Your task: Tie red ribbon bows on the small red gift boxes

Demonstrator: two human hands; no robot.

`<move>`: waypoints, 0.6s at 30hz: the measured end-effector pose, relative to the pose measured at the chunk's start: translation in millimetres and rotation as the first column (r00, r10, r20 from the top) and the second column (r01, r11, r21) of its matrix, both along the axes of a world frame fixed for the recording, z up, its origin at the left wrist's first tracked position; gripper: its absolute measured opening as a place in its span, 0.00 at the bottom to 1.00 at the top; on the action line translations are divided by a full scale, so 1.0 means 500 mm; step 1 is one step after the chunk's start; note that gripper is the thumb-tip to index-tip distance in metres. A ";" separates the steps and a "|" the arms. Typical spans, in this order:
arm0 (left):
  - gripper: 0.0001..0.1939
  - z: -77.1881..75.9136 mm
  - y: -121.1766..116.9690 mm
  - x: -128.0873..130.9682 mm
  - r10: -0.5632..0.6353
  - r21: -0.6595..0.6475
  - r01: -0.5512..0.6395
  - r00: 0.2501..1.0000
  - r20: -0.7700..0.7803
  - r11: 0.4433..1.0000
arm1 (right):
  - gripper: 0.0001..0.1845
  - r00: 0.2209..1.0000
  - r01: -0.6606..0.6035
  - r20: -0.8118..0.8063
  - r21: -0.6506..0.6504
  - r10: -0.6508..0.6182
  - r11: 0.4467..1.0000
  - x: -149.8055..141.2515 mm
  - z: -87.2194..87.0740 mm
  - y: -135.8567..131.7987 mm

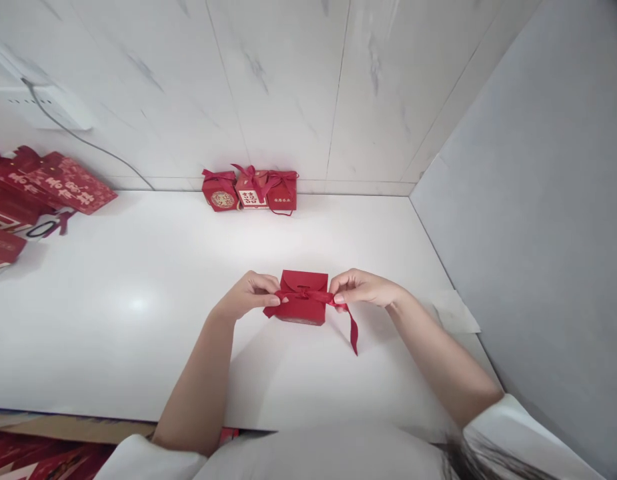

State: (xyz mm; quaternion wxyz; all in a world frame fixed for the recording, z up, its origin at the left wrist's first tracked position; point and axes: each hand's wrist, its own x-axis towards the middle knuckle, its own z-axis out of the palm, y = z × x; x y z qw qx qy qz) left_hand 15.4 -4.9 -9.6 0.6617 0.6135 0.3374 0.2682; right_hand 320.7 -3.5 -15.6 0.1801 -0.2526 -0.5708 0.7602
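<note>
Box [304, 312] on desk [138, 360], near the person, ribbon [319, 296] across its top, knotted near the middle. Left hand [255, 293] pinches ribbon at box's left edge; right hand [361, 290] pinches it just past right edge, one tail dangling below. Tied boxes [251, 198] in a row at back by wall [288, 80]; more red packages [81, 187] far left.

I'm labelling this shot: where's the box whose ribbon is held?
In the head view, the red box sits just below centre on the white table, between the left hand and right hand.
</note>
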 end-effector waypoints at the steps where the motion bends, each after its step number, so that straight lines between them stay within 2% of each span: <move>1: 0.09 -0.005 0.002 0.002 0.026 0.027 -0.027 0.999 0.034 0.999 | 0.12 0.999 0.045 -0.027 -0.009 -0.045 0.999 0.000 -0.003 0.000; 5: 0.07 -0.004 0.003 0.019 0.083 0.229 -0.101 0.993 0.087 0.968 | 0.11 0.949 0.275 -0.132 -0.097 -0.286 0.957 -0.006 -0.001 -0.006; 7: 0.04 0.002 0.001 0.033 0.095 0.346 -0.104 0.995 0.044 0.932 | 0.12 0.928 0.314 -0.161 -0.145 -0.335 0.938 -0.012 0.005 -0.010; 9: 0.04 0.005 -0.003 0.051 0.082 0.410 -0.094 0.996 0.045 0.907 | 0.13 0.918 0.318 -0.187 -0.181 -0.350 0.931 -0.018 0.009 -0.014; 11: 0.04 0.001 -0.008 0.070 0.068 0.390 -0.103 0.992 0.102 0.915 | 0.14 0.912 0.319 -0.207 -0.191 -0.355 0.928 -0.023 0.008 -0.016; 13: 0.05 -0.006 -0.013 0.086 0.074 0.313 -0.115 0.987 0.142 0.943 | 0.15 0.914 0.325 -0.198 -0.160 -0.353 0.932 -0.025 0.004 -0.016; 15: 0.06 -0.012 -0.016 0.097 0.079 0.257 -0.107 0.990 0.119 0.960 | 0.16 0.927 0.329 -0.152 -0.106 -0.342 0.938 -0.026 -0.002 -0.017; 18: 0.07 -0.014 -0.017 0.099 0.064 0.260 -0.070 0.997 0.032 0.963 | 0.17 0.933 0.344 -0.089 -0.057 -0.348 0.937 -0.025 -0.006 -0.017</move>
